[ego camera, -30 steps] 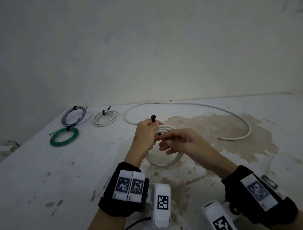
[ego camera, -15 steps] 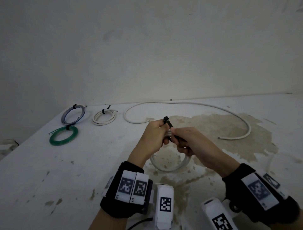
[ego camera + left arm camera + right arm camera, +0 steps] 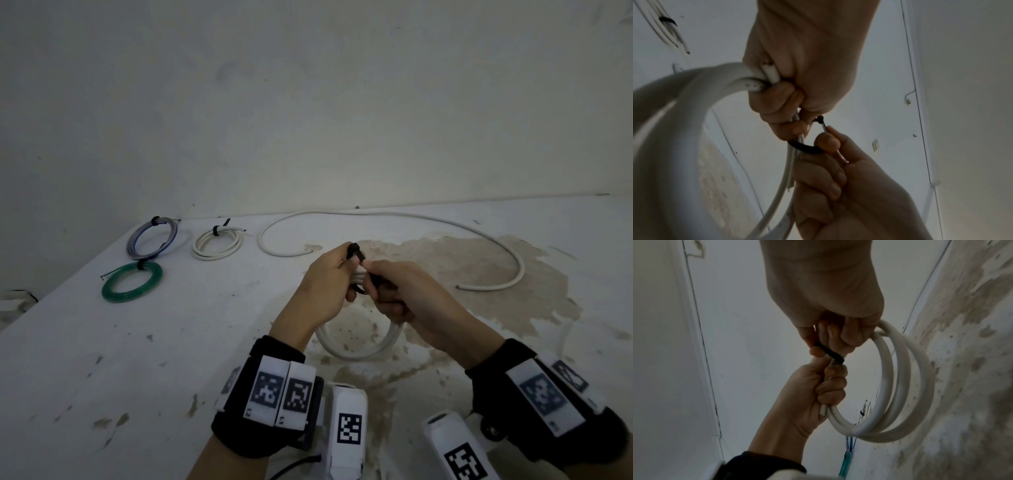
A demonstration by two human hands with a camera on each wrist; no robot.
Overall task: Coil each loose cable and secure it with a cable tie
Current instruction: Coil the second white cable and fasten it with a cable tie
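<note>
Three coils are already tied and laid at the far left of the worktop (image 3: 102, 359): a grey-blue coil (image 3: 151, 237), a small white coil (image 3: 217, 242) and a green coil (image 3: 132, 282), each closed with a dark tie. A fourth, the thick white coil (image 3: 356, 346), is held up above the near middle of the worktop. Its bundled turns are gripped by the left hand (image 3: 325, 284), fingers curled round them. A black cable tie (image 3: 807, 147) is looped round the bundle, and its tail is pinched by the right hand (image 3: 407, 294) close to the head. The tie appears not yet cinched. One long white cable (image 3: 445, 222) is left uncoiled at the far right.
</note>
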